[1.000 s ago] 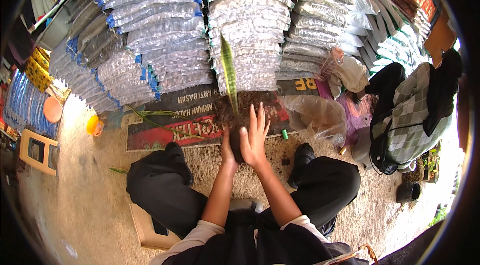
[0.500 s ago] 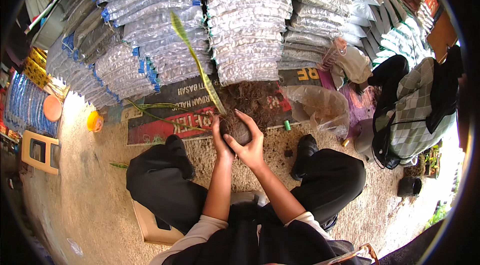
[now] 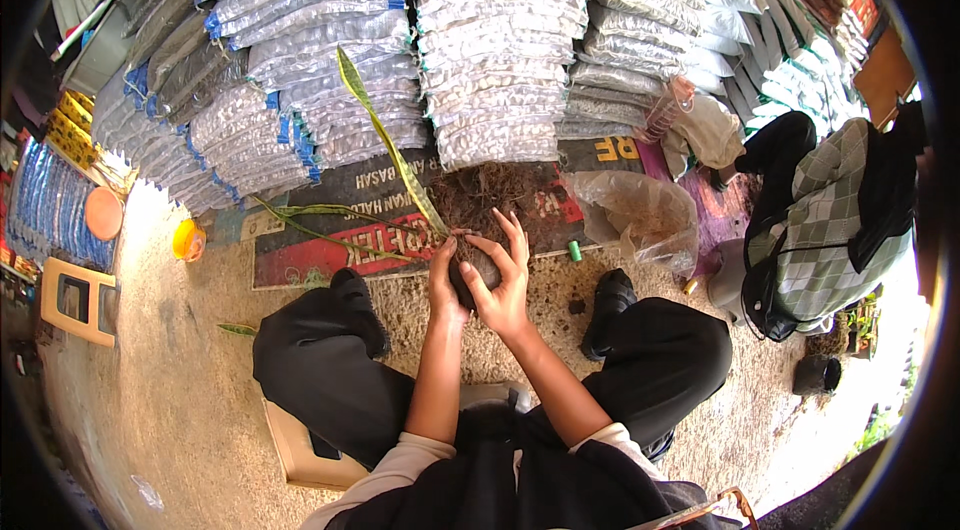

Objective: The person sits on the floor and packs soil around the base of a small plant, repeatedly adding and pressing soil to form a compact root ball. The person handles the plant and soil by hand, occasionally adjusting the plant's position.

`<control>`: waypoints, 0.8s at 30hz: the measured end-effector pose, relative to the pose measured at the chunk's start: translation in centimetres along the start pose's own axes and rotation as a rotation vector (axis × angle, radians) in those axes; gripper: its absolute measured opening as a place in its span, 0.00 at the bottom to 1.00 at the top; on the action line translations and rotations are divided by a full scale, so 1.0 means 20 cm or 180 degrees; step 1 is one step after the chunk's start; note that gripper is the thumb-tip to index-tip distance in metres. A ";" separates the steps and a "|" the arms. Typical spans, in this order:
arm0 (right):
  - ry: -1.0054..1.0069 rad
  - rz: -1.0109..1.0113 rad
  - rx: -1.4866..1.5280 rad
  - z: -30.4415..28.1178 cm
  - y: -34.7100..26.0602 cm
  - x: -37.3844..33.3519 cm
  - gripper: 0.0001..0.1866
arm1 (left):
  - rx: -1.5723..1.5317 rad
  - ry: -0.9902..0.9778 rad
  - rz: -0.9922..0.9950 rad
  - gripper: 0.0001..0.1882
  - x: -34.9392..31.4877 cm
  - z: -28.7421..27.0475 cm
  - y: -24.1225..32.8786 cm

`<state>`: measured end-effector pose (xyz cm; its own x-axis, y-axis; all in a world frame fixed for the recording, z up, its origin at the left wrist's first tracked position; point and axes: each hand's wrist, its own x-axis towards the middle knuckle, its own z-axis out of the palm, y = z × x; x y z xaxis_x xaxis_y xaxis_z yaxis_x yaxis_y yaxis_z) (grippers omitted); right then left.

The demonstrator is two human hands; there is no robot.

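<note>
Dark, earthy brown at the centre: a rounded root clump (image 3: pixel 482 268) cupped between left hand (image 3: pixel 443 282) and right hand (image 3: pixel 506 300), just short of the near edge of a printed mat (image 3: pixel 290 268) and between bent knees in black trousers (image 3: pixel 330 355). Rising from the clump and leaning up to the left, a single long green leaf (image 3: pixel 388 145) with yellowish margins. Left fingers wrapped along the clump's left side, close to the leaf's base, partly hidden; right fingers parted and curved around the far right side, thumb laid across the near face. Resting on the ground or lifted clear: impossible to tell. Beyond, on the mat, loose fibrous soil (image 3: pixel 490 192); to the left, slender loose leaves (image 3: pixel 290 217); to the right, a small green cylinder (image 3: pixel 574 251) and a clear plastic bag (image 3: pixel 650 220). Judging by the two-sided hold, most likely a step of gathering or firming soil around the roots. Seems to call next for even pressure from both palms, support beneath, and care against bending the leaf at its base or crumbling the soil away.
</note>
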<state>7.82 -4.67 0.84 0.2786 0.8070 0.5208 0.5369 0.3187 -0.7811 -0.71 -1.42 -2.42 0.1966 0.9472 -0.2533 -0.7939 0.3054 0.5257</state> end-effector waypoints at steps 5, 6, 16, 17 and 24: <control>0.0289 0.0022 0.0297 0.02 -0.02 -0.01 0.17 | -0.0023 -0.0266 -0.0025 0.14 0.02 -0.01 0.00; 0.0159 -0.0068 0.0167 0.01 -0.02 -0.01 0.17 | -0.0025 -0.0369 -0.0010 0.14 0.03 -0.02 0.00; -0.0149 -0.0177 0.0249 -0.05 -0.02 0.03 0.24 | -0.0292 -0.0078 -0.0149 0.13 0.01 0.02 0.02; -0.0099 -0.0154 0.0418 -0.07 -0.04 0.07 0.26 | -0.0102 -0.0161 -0.0009 0.13 0.02 0.01 0.02; 0.0710 0.0157 -0.0101 -0.30 -0.14 0.20 0.39 | 0.0952 -0.0345 0.0356 0.12 0.05 -0.04 -0.04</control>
<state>12.10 -5.29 7.20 0.4725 0.6901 0.5482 0.5419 0.2630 -0.7982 -0.42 -0.72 -3.74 0.1906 0.9764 -0.1014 -0.6132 0.1991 0.7644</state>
